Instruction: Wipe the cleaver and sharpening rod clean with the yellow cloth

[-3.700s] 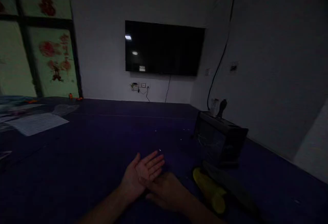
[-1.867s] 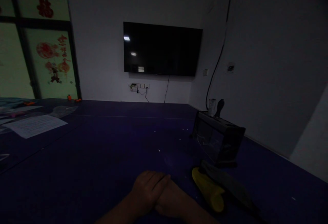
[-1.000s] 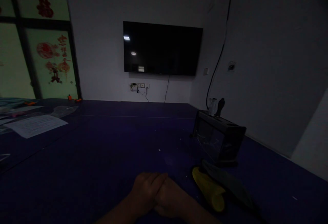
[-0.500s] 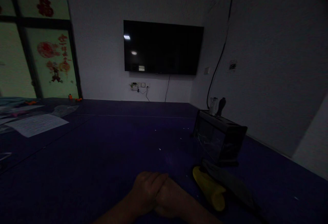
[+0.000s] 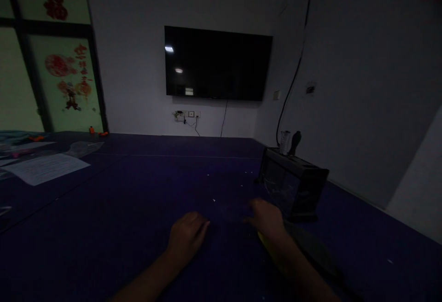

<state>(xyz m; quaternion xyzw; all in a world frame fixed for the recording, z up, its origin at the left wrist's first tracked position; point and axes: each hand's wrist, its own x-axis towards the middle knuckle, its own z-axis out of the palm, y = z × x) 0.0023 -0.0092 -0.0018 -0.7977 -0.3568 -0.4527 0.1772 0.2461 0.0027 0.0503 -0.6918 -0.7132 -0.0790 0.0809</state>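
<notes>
Low in the middle of the dim head view, my left hand (image 5: 187,235) is held over the dark blue floor (image 5: 145,200). Its fingers are curled in and pressed together, and nothing shows in them. My right hand (image 5: 267,217) is farther right, slightly blurred, with thumb and fingers apart and nothing seen between them. Under the right wrist and forearm lies a yellow rolled-looking thing (image 5: 272,250), mostly covered. Beside it stretches a long dark grey item (image 5: 311,242) whose kind I cannot make out.
A black-framed box with clear sides (image 5: 293,177) stands beyond my right hand, carrying a clear cup (image 5: 284,142) and a dark-handled object (image 5: 295,142). Papers (image 5: 46,168) and a clear plastic bag (image 5: 83,149) lie left. A television (image 5: 217,62) hangs on the far wall.
My hands were clasped together and have come apart. The right one has moved right and forward, over the yellow thing; the left has shifted slightly left and forward.
</notes>
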